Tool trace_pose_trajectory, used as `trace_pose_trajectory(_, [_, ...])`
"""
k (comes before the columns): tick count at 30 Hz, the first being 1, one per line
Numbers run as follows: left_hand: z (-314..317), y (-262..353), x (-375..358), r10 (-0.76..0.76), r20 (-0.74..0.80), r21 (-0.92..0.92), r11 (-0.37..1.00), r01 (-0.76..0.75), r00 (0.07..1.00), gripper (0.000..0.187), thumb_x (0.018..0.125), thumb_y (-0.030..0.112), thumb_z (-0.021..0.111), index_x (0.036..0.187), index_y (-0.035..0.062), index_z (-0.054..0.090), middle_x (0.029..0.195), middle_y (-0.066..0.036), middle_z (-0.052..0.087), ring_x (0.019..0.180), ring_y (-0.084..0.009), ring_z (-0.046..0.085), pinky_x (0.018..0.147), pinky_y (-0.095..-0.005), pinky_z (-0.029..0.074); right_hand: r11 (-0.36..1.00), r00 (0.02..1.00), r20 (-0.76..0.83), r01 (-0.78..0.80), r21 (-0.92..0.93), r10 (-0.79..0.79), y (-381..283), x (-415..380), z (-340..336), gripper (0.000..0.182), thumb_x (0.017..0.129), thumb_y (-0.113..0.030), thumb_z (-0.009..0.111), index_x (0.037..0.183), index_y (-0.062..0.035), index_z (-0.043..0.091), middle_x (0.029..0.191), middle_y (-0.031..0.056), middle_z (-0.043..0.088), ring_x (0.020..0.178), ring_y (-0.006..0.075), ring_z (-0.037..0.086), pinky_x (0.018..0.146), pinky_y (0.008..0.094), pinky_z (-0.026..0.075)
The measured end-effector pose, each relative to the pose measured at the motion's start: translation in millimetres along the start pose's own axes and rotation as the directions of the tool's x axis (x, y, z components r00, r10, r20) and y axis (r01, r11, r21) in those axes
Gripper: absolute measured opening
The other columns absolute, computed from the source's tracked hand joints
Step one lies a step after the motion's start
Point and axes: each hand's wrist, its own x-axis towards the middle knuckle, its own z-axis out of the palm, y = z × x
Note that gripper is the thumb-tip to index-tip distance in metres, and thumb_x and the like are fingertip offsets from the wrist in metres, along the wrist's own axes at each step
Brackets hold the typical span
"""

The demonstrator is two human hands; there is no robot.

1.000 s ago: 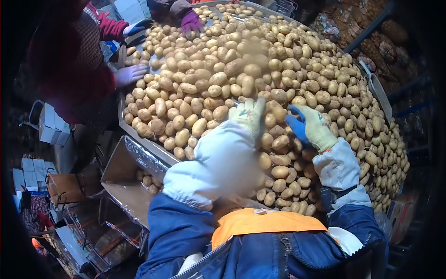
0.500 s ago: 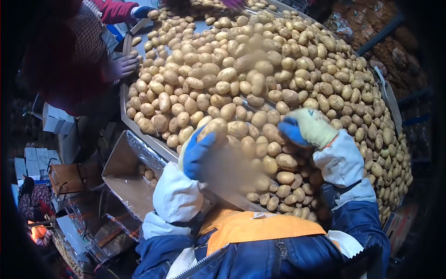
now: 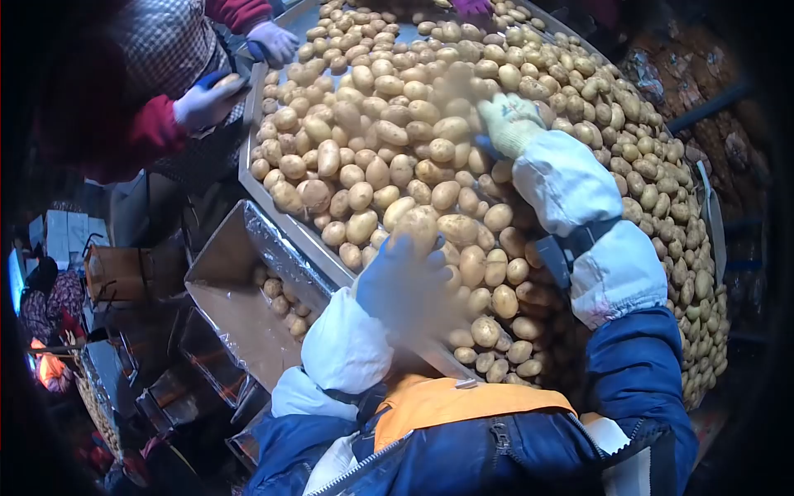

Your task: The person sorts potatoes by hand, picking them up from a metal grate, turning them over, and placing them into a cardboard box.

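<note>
Left grip (image 3: 382, 277), in a glove with a blue palm, appears closed around 1 pale tan, oval potato (image 3: 416, 225), held above the near-left edge of the surface (image 3: 299, 236), which has a grey metal rim. A blurred patch covers part of that hand, so the exact finger placement cannot be told. Right grip (image 3: 511, 124), in a glove with a pale yellow-green knitted back, reaches out over the middle of the heap of smooth, pale tan potatoes (image 3: 442, 150), its fingers bent downward; whether they enclose anything cannot be told.

Judging by the pose, the step in hand is picking among the potatoes: 1 is held up by the left while the right is in at the heap. Carrying the held potato anywhere off the surface would call for a secure, rounded hold and clearance over the raised rim. For the right, a lift would call for fingertips worked down between closely packed potatoes.

Just outside the near-left edge stands an open brown cardboard box (image 3: 231, 256) with shiny plastic along its side and some potatoes inside. Beside the far-left corner, a co-worker's 2 pale lilac gloved hands (image 3: 198, 107) show, the nearer holding something small.
</note>
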Motion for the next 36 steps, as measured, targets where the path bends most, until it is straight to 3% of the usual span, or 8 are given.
trace_pose_trajectory(2, [29,12,1,-0.237,0.105,-0.694,0.679,0.242,0.966,0.054,0.106,0.040,0.060,0.151,0.0118,0.050,0.148,-0.019,0.056,0.131,-0.0330,0.059,0.113,-0.0512,0.051,1.000,0.996,0.081,0.024,0.001,-0.024,2,-19,-4,0.048,0.085,-0.037,0.080,0.123,-0.0120,0.065,0.129,0.0173,0.062,0.119,0.0378,0.064,0.099,0.0492,0.051])
trace_pose_trajectory(10, [42,1,-21,-0.113,-0.323,-0.494,0.867,-0.066,0.940,0.080,0.093,0.071,0.060,0.155,0.0231,0.046,0.164,-0.015,0.039,0.146,-0.0457,0.042,0.110,-0.0775,0.036,0.406,0.950,-0.269,0.312,0.859,-0.161,-75,-168,-27,0.070,0.091,-0.033,0.078,0.147,0.0023,0.053,0.140,0.0165,0.064,0.130,0.0266,0.060,0.111,0.0390,0.045])
trace_pose_trajectory(19, [97,47,-157,0.436,-0.547,0.088,0.879,-0.470,0.714,0.068,0.104,0.056,0.053,0.147,0.0040,0.050,0.140,-0.020,0.064,0.114,-0.0320,0.070,0.087,-0.0446,0.063,0.282,0.949,-0.248,0.296,0.912,-0.196,-120,-209,1,0.060,0.097,-0.013,0.071,0.150,0.0044,0.049,0.146,0.0174,0.059,0.137,0.0258,0.055,0.117,0.0389,0.041])
trace_pose_trajectory(24, [-6,128,-393,0.757,-0.601,0.596,0.638,-0.488,0.257,0.064,0.104,0.050,0.057,0.146,0.0017,0.051,0.137,-0.021,0.064,0.111,-0.0299,0.071,0.086,-0.0425,0.063,0.295,0.964,-0.230,0.260,0.919,-0.134,-113,-206,23,0.058,0.098,-0.011,0.070,0.150,0.0022,0.050,0.144,0.0169,0.060,0.135,0.0243,0.056,0.114,0.0385,0.044])
trace_pose_trajectory(27, [14,170,-394,0.886,-0.438,0.864,0.462,0.201,-0.153,0.054,0.095,0.038,0.078,0.131,0.0025,0.059,0.112,-0.011,0.066,0.095,-0.0174,0.065,0.072,-0.0324,0.054,0.383,0.964,-0.250,0.266,0.884,-0.093,-109,-203,34,0.057,0.097,-0.011,0.071,0.149,0.0020,0.051,0.144,0.0176,0.060,0.134,0.0244,0.057,0.114,0.0381,0.044])
trace_pose_trajectory(33, [-20,138,-275,0.986,-0.157,0.967,0.143,0.209,0.052,0.083,0.091,0.031,0.082,0.155,0.0009,0.038,0.142,-0.022,0.056,0.124,-0.0264,0.060,0.102,-0.0391,0.052,0.892,0.942,-0.322,0.224,0.393,-0.095,-72,-242,31,0.063,0.088,-0.025,0.078,0.144,-0.0041,0.056,0.143,0.0225,0.059,0.133,0.0412,0.055,0.115,0.0476,0.042])
trace_pose_trajectory(35, [84,94,-174,0.697,-0.686,0.726,0.637,0.257,0.209,0.051,0.097,0.004,0.070,0.145,0.0026,0.052,0.139,-0.018,0.057,0.115,-0.0237,0.063,0.092,-0.0339,0.055,0.940,0.955,-0.256,0.220,0.261,-0.152,-69,-274,22,0.069,0.084,-0.029,0.078,0.145,-0.0061,0.055,0.147,0.0225,0.054,0.136,0.0442,0.050,0.116,0.0536,0.037])
trace_pose_trajectory(36, [72,72,-160,0.752,-0.352,0.910,0.137,0.391,0.557,0.056,0.095,0.009,0.073,0.147,0.0038,0.052,0.142,-0.021,0.056,0.122,-0.0284,0.060,0.099,-0.0379,0.052,0.935,0.961,-0.212,0.234,0.266,-0.180,-69,-291,21,0.070,0.083,-0.031,0.078,0.145,-0.0080,0.055,0.149,0.0227,0.052,0.138,0.0447,0.047,0.117,0.0567,0.034])
